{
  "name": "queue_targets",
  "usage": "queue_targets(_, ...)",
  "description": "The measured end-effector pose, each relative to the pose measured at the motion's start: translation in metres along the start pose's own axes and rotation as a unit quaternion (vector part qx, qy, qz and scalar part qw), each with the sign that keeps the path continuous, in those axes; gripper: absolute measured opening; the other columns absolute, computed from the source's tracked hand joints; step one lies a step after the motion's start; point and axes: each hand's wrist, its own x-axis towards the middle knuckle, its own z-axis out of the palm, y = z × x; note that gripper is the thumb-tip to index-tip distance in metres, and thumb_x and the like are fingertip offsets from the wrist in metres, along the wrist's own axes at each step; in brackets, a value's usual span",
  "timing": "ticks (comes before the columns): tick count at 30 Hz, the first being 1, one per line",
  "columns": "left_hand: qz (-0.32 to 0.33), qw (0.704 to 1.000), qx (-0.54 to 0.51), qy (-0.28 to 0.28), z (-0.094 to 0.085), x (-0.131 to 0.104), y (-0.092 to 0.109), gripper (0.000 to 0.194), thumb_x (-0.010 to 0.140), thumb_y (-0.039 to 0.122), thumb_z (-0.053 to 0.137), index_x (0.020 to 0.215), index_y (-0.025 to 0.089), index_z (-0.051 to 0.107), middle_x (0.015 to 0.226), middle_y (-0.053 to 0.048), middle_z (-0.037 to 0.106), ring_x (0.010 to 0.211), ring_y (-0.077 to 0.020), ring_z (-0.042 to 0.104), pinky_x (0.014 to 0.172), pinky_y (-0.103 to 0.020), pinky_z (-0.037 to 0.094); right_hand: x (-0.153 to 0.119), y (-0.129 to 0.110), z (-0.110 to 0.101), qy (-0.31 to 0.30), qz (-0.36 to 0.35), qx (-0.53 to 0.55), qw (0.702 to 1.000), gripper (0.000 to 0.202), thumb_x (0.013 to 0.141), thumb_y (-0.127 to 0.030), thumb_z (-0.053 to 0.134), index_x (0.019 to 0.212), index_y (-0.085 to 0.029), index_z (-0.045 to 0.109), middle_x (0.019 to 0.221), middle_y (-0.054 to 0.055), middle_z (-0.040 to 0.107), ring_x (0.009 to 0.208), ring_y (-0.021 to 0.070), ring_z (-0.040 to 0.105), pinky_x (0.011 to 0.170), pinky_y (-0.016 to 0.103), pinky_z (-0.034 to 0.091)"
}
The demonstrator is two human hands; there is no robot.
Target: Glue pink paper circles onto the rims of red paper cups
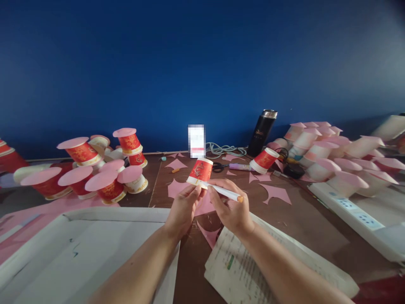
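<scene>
A brown table (316,228) spreads before the black flask (262,134). A white tray (110,240) lies nearer, well left of the flask. Left of and nearer than the flask, the left hand (183,206) and right hand (234,216) work close together: the left pinches a tilted red cup (201,170) by its lower edge, the right pinches a slim white pen (228,194), its tip perhaps touching the cup.

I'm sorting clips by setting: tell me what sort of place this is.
Probably a craft table against a blue wall, though whether at home or in a classroom I cannot tell. The held red paper cup, scattered pink paper offcuts and the other cups topped with pink paper show it.
</scene>
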Motion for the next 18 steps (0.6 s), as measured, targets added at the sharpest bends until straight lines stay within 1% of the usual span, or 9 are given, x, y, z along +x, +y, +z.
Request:
queue_targets(2, 0.002, 1.000, 0.009, 0.001, -0.0003, 0.0000, -0.0004, 0.020, 0.079, 0.036, 0.066, 0.077, 0.017, 0.068, 0.072, -0.001, 0.059, 0.070, -0.0118, 0.052, 0.074, -0.025, 0.042, -0.0001, -0.0001, 0.0002, -0.006, -0.006, 0.002, 1.000, 0.014, 0.085, -0.019, 0.059, 0.097, -0.021, 0.066, 0.087, 0.003, 0.069, 0.082, 0.0151, 0.064, 0.076, 0.027, 0.051)
queue_targets(7, -0.003, 0.999, 0.038, 0.006, -0.0028, 0.0003, -0.0026, 0.021, 0.079, 0.038, 0.064, 0.081, 0.017, 0.069, 0.072, -0.001, 0.059, 0.071, -0.0123, 0.052, 0.074, -0.025, 0.040, -0.0019, 0.0012, 0.0011, -0.019, -0.012, 0.003, 1.000, 0.016, 0.085, -0.019, 0.058, 0.099, -0.021, 0.066, 0.088, 0.003, 0.069, 0.083, 0.0157, 0.064, 0.076, 0.028, 0.051)
queue_targets(13, -0.001, 0.998, 0.058, 0.012, -0.0035, -0.0009, -0.0040, 0.023, 0.079, 0.040, 0.064, 0.074, 0.017, 0.063, 0.072, 0.000, 0.056, 0.068, -0.0113, 0.047, 0.068, -0.024, 0.037, -0.0024, 0.0015, 0.0008, -0.028, -0.010, 0.001, 1.000, 0.016, 0.085, -0.019, 0.057, 0.099, -0.021, 0.066, 0.089, 0.004, 0.069, 0.084, 0.0164, 0.064, 0.076, 0.029, 0.051)
queue_targets(18, 0.004, 0.998, 0.063, 0.011, -0.0037, -0.0019, -0.0034, 0.023, 0.078, 0.040, 0.064, 0.072, 0.018, 0.062, 0.068, 0.002, 0.054, 0.063, -0.0104, 0.044, 0.065, -0.024, 0.035, -0.0018, 0.0010, 0.0006, -0.033, -0.008, -0.004, 0.999, 0.016, 0.086, -0.022, 0.056, 0.098, -0.021, 0.066, 0.088, 0.005, 0.069, 0.082, 0.0174, 0.064, 0.075, 0.030, 0.052)
